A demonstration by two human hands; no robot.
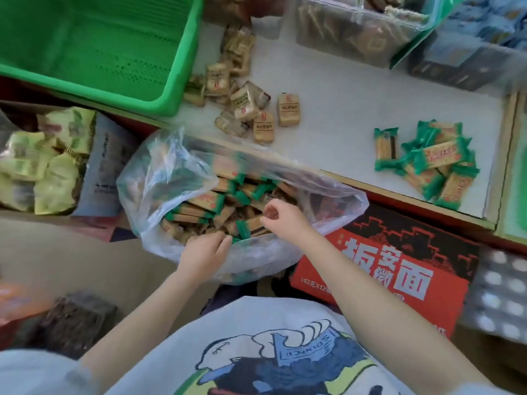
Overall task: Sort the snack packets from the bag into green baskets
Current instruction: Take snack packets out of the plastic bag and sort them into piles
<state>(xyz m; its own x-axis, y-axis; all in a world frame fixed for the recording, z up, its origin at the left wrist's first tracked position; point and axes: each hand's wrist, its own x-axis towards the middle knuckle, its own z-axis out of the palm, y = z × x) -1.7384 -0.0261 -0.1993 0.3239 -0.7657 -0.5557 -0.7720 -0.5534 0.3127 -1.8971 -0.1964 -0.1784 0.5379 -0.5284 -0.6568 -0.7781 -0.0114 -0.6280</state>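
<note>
Both hands are reached into the clear plastic bag [176,178]. The left hand [204,248], at the near edge of the opening, is curled with its fingertips on a green-ended packet [241,230]; whether a firm grip has been closed cannot be told through the blur. The right hand [281,216] is curled with finger and thumb pinched together just above the heap, and what, if anything, is pinched cannot be made out.

The picking-out step is judged to be in hand. For the next move, one packet would need to be pinched free of its neighbours, lifted over the limp plastic rim, and carried to its kind.

The large green perforated plastic basket [159,92], at the far left, is seen tilted, and nothing can be made out in the part of it that is in view. The bag, just below the white bench [342,104], is well filled with tan snack packets with green ends [205,201]. On the bench, a loose pile of tan square packets [251,106] is laid just beside the basket, and a smaller pile of green-ended bar packets [433,163] is set well apart to the right. Clear plastic tubs [342,38] with dark contents are stood at the back.
</note>
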